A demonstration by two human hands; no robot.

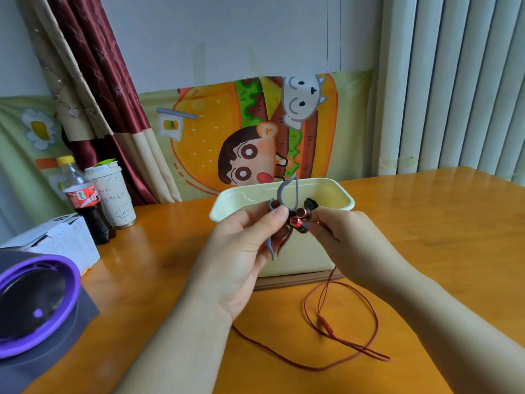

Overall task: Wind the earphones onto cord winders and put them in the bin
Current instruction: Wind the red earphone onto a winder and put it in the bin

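Note:
My left hand (244,248) pinches a grey cord winder (279,194) with curved prongs, held up in front of the pale yellow bin (298,263). My right hand (346,231) pinches the red and black earbuds (299,220) against the winder's middle. The red cord (341,339) hangs from the earbuds and lies in loose loops on the wooden table below my hands, with its inline remote (326,325) resting on the wood.
On the left stand a cola bottle (85,200), a paper cup (115,197), a white box (56,240) and a black and purple round device (37,302). A curtain and a cartoon cloth hang behind the table (426,223).

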